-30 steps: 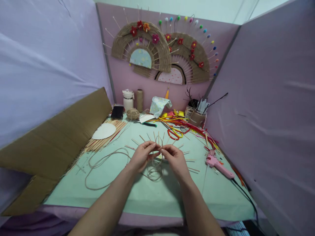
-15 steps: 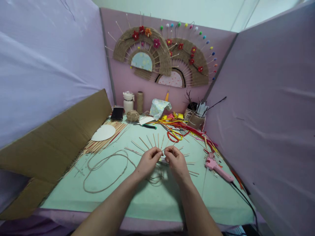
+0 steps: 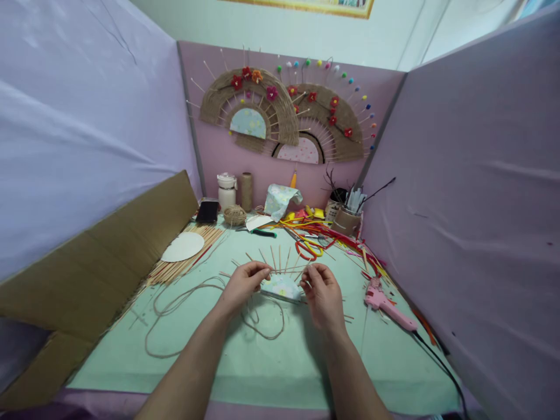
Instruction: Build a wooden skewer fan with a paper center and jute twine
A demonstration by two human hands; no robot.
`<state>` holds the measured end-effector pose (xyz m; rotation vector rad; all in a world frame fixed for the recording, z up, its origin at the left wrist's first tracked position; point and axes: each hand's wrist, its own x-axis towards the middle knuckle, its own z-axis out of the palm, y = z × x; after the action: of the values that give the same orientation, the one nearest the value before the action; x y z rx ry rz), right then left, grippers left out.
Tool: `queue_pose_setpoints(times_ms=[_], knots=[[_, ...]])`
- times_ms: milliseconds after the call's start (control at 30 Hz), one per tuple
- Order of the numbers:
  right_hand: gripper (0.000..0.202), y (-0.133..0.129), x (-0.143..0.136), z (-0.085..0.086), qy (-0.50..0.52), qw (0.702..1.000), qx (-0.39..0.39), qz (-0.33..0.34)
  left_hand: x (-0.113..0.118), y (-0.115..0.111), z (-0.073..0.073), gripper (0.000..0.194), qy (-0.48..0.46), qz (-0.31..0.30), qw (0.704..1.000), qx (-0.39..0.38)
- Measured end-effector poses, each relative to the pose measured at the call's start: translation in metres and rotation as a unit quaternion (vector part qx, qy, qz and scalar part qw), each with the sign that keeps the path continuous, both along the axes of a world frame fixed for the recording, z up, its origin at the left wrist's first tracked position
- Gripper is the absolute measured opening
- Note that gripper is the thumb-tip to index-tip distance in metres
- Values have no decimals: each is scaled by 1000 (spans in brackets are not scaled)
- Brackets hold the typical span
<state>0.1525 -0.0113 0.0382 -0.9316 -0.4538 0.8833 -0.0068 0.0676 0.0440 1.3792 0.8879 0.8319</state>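
Note:
My left hand and my right hand hover over the green table top, fingers pinched on a taut length of jute twine stretched between them. The twine runs across a fan of thin wooden sticks that spread out from a small half-round card piece lying flat between my hands. Loose loops of the same twine trail off to the left and under my left wrist.
A pink glue gun with a black cord lies at the right. Red scissors, coloured strips, a twine ball, a white jar and cups stand behind. Skewers with a white card and cardboard lie left. Woven fans hang on the wall.
My hands have moved apart, drawing the twine straight across the sticks and uncovering the card piece. The view has tilted up a little.

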Motion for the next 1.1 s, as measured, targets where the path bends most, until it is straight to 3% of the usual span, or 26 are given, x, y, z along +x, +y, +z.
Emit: queue_pose_setpoints(times_ms=[300, 600, 767, 1100], knots=[[27, 1, -1, 0, -15, 1000, -16, -2, -11, 9, 7, 21, 22, 53, 994, 97], [18, 0, -1, -2, -30, 999, -25, -3, -16, 12, 0, 15, 131, 94, 964, 211], [13, 0, -2, -2, -30, 999, -43, -14, -20, 11, 5, 16, 178, 90, 953, 229], [13, 3, -4, -5, -44, 998, -54, 4, -23, 8, 14, 19, 162, 84, 950, 252]])
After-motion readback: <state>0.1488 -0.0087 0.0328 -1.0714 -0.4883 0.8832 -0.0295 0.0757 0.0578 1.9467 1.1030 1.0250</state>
